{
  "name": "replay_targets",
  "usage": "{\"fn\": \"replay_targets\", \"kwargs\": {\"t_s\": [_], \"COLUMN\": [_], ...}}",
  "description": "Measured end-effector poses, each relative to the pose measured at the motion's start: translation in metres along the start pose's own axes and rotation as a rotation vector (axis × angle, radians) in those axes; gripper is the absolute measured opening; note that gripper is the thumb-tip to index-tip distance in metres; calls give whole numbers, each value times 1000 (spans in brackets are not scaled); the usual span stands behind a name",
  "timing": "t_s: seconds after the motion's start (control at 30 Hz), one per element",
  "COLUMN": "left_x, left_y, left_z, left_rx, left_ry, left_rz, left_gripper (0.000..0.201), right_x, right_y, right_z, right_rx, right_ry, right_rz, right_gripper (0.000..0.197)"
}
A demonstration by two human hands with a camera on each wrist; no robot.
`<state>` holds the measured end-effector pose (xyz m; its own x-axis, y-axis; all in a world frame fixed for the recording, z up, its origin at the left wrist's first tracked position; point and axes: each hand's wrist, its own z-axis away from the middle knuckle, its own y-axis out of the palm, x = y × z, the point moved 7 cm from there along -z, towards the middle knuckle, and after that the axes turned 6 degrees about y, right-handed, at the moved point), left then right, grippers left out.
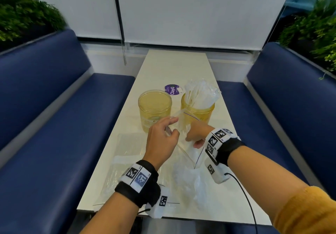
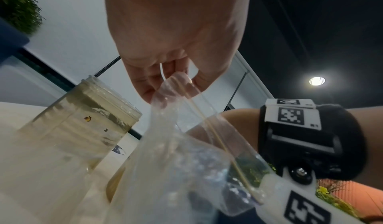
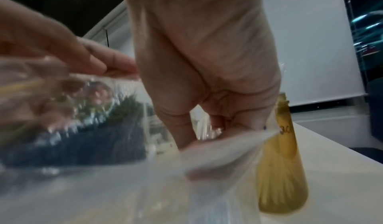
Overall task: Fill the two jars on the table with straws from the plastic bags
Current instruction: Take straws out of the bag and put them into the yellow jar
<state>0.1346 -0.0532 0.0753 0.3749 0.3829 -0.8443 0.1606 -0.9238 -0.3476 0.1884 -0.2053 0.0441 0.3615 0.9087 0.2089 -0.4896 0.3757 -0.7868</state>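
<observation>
Standing at the near end of the white table (image 1: 160, 66): limp clear bags (image 1: 123, 153) lie flat on the near left, and crumpled plastic (image 1: 189, 177) sits near right, all apparently emptied, though their contents are hard to read through the film.

Above these, both hands work one clear zip bag (image 1: 183, 124) held off the table. The left hand (image 1: 161, 141) has thumb and curled fingers pinched on the bag's upper edge; the left wrist view confirms the pinch, with thin straws (image 2: 215, 134) visible inside. The right hand (image 1: 197, 133) is curled over the bag's opposite side, its fingers closed on the film; whether they reach inside the mouth cannot be told.

Just beyond, two yellow-tinted plastic jars stand side by side. The left jar (image 1: 155, 110) appears empty. The right jar (image 1: 198, 113) holds a bundle of straws in clear wrapping (image 1: 200, 93). A purple round label (image 1: 172, 89) lies farther back.

Risks, as judged:
- The bag is slick and slack; an uneven pull could spill straws onto the table.
- The hands work close to the jars; a knock could tip the light, empty left one.
- Loose plastic under the forearms could drag off the near edge.
</observation>
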Motion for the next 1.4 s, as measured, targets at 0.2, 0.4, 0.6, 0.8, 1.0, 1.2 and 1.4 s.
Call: {"fn": "replay_targets", "kwargs": {"t_s": [0.2,0.4,0.6,0.8,1.0,1.2,1.4], "left_x": [4,7,7,7,3,-10,-6], "left_y": [6,18,15,26,28,24,22], "left_z": [-2,-11,-19,-17,-17,-21,-19], "left_rx": [45,110,133,128,99,69,26], "left_ry": [-70,-104,-108,-213,-263,-146,-183], "left_rz": [-125,-188,-192,60,314,303,243], "left_gripper": [54,89,72,34,14,20,20], "right_x": [16,46,44,51,54,39,54], "right_y": [-33,-55,-69,-72,-70,-63,-27], "right_z": [27,52,61,74,83,65,70], "right_rx": [-127,-344,-429,-473,-439,-354,-248], "right_ry": [-177,-389,-472,-605,-786,-748,-843], "right_rz": [-48,125,124,50,-89,-544,-437], "right_gripper": [19,30,36,47,35,84,30]}}
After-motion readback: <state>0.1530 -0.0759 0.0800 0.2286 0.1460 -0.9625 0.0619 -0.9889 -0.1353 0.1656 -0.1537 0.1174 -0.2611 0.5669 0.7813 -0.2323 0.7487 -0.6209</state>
